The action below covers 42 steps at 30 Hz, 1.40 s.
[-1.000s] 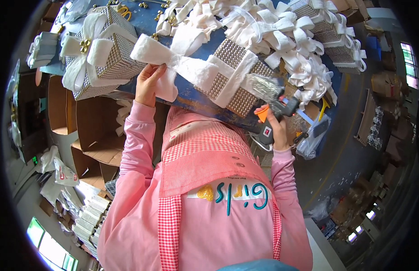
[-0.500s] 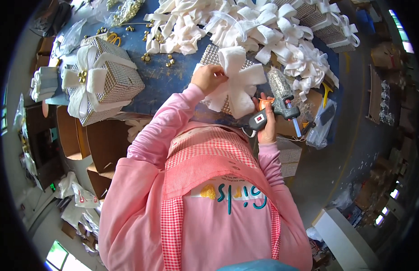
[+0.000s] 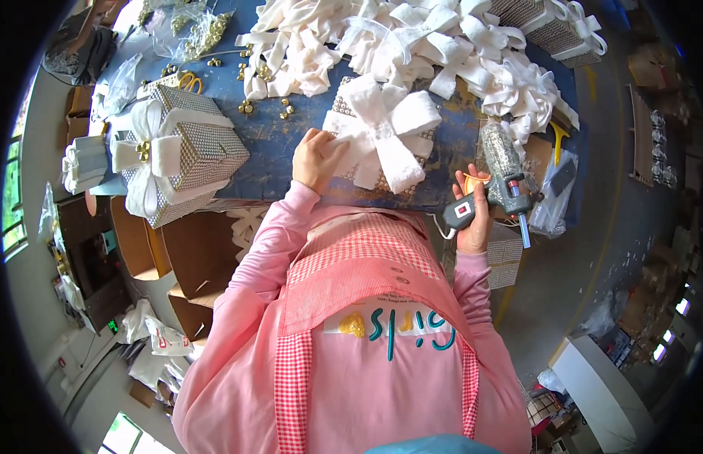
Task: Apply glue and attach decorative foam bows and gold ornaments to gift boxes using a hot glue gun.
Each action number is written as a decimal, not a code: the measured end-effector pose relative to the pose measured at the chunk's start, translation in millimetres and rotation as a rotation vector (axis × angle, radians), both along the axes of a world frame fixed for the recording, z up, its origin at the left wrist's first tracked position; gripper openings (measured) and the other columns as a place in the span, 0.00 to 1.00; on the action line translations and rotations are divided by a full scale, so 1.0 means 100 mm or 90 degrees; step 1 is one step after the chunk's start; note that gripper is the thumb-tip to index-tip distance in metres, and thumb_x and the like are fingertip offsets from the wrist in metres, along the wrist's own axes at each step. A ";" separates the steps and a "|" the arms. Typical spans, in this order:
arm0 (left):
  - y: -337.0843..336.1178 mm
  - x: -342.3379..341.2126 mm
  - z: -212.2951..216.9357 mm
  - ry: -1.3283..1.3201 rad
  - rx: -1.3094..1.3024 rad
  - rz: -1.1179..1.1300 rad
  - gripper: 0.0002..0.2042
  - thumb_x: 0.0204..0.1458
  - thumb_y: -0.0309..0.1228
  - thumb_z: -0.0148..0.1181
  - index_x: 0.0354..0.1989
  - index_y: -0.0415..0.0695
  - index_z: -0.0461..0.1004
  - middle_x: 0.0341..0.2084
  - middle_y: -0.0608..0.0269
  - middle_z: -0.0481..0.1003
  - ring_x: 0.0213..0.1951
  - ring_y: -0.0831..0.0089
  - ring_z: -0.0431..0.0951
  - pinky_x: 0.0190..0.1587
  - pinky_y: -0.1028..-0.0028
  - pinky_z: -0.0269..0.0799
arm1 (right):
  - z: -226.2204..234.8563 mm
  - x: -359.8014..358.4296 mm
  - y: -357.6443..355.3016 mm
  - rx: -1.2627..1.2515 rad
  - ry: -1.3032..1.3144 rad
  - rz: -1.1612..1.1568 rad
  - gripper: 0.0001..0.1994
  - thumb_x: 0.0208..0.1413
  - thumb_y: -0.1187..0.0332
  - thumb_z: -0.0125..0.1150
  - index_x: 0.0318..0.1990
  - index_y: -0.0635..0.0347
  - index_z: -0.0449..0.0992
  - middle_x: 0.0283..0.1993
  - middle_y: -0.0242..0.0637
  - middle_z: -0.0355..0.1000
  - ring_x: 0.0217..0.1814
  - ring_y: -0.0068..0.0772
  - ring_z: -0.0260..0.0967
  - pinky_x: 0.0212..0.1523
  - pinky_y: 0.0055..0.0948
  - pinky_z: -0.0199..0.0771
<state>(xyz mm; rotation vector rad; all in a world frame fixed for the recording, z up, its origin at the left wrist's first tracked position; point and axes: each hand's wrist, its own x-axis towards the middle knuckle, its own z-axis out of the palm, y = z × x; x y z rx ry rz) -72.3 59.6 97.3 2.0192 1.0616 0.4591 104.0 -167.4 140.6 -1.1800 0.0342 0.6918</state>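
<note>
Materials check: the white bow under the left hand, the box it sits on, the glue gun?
White bow: looks like soft matte fabric ribbon, with plump, limp loops. Box: silvery studded or sequin-like covering, fine glinting grid; core hidden. Glue gun in the right hand: grey, probably plastic, barrel crusted with dried glue.

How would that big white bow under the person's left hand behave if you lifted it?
The white bow looks like soft fabric, so its loops would probably flop and weigh little. It sits on a glittery box, steadied by the left hand; whether it is stuck fast cannot be told.

left hand (image 3: 318, 157): on bowed box (image 3: 381, 144) | right hand (image 3: 475, 219): grips glue gun (image 3: 497, 181)
</note>
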 end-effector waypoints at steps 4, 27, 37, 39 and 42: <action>-0.02 -0.01 0.03 0.020 -0.011 0.028 0.12 0.40 0.37 0.62 0.28 0.40 0.75 0.27 0.57 0.70 0.31 0.59 0.72 0.35 0.68 0.68 | 0.02 0.03 0.00 -0.006 -0.013 0.006 0.13 0.55 0.64 0.53 0.47 0.54 0.65 0.55 0.36 0.63 0.53 0.34 0.64 0.48 0.29 0.64; -0.01 0.68 -0.05 0.079 0.293 -0.260 0.12 0.39 0.38 0.62 0.35 0.53 0.76 0.33 0.72 0.71 0.43 0.71 0.68 0.43 0.69 0.59 | 0.10 -0.01 -0.01 -0.015 -0.017 0.043 0.15 0.54 0.63 0.55 0.47 0.56 0.65 0.51 0.37 0.65 0.51 0.32 0.65 0.46 0.28 0.66; 0.00 0.51 0.20 0.065 0.331 -0.222 0.13 0.40 0.36 0.61 0.36 0.51 0.74 0.33 0.69 0.73 0.42 0.70 0.69 0.43 0.69 0.61 | 0.13 0.08 0.01 0.006 0.006 0.166 0.15 0.57 0.60 0.50 0.49 0.55 0.63 0.54 0.36 0.64 0.55 0.32 0.62 0.49 0.28 0.66; -0.07 0.47 0.29 0.040 0.371 -0.165 0.12 0.41 0.37 0.61 0.35 0.50 0.74 0.33 0.71 0.73 0.43 0.70 0.68 0.43 0.69 0.61 | 0.14 0.10 -0.02 -0.009 -0.020 0.185 0.16 0.57 0.60 0.50 0.49 0.55 0.64 0.54 0.36 0.64 0.56 0.31 0.61 0.49 0.28 0.65; -0.18 0.50 0.29 0.111 0.342 -0.128 0.21 0.37 0.47 0.63 0.40 0.50 0.72 0.42 0.70 0.69 0.49 0.67 0.63 0.48 0.63 0.56 | 0.08 0.15 -0.08 -0.003 -0.019 0.218 0.16 0.56 0.61 0.52 0.48 0.59 0.64 0.54 0.38 0.63 0.56 0.31 0.61 0.49 0.28 0.66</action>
